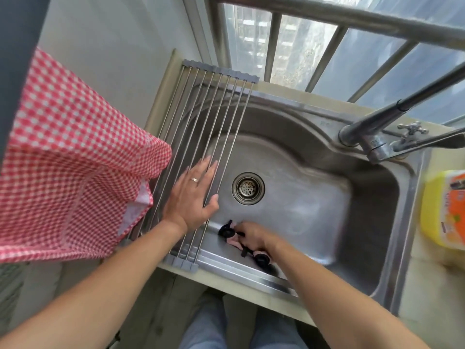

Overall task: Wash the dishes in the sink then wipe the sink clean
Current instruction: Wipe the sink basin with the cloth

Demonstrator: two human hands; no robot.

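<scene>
The steel sink point(314, 197) holds no dishes that I can see; its round drain strainer point(248, 188) sits mid-basin. A roll-up rod rack point(201, 137) spans the sink's left side. My left hand point(192, 193) rests flat on the rack's rods, fingers straight, a ring on one finger. My right hand point(254, 235) is down at the basin's near wall, fingers curled round a pink-and-black item point(232, 234) with black round suction-cup-like parts; part of it is hidden under the hand.
A red-and-white checked cloth point(70, 159) hangs at the left beside the rack. The faucet point(372, 142) stands at the sink's far right rim. A yellow detergent bottle point(445, 210) stands on the counter at right. A barred window point(327, 46) lies behind.
</scene>
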